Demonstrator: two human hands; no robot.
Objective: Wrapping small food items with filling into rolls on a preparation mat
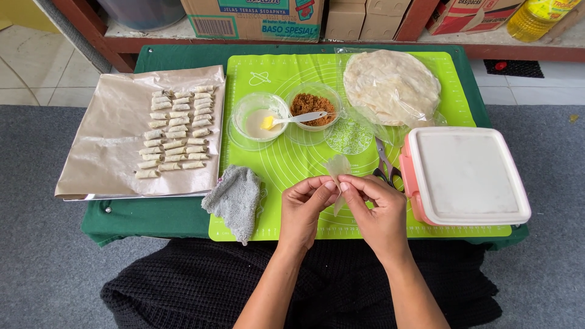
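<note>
Both hands pinch one small translucent wrapper piece (337,167), held in the air just above the near-centre of the green silicone mat (292,164). Left hand (303,210) grips its lower left edge with thumb and forefinger; right hand (379,210) grips the lower right edge, fingertips nearly touching the left's. Both are closed narrow on the piece and hold nothing else.

Key geometry: the piece's long axis runs roughly up-down in view, slightly tilted. Its upper end stands away from the body above the fingertips; a lower tail hangs between the hands. The grip sits near mid-length, so both ends are free. The hands are about equally near, one on each side.

Around it on the desk:
- Filling bowl (313,106) with brown crumbly filling lies straight ahead of the hands, well apart. A white spoon (298,118) bridges it and the paste bowl (259,119) on its left.
- Scissors (385,163) lie just beside the right hand, on its far side.
- Pink-and-white lidded box (466,173) is right of the right hand, near it.
- Stack of round wrappers (391,85) is far right on the mat.
- Grey cloth (234,198) is near the left hand.
- Lined tray (109,140) with rows of finished small rolls (177,131) is far left, nearer the left hand.
</note>
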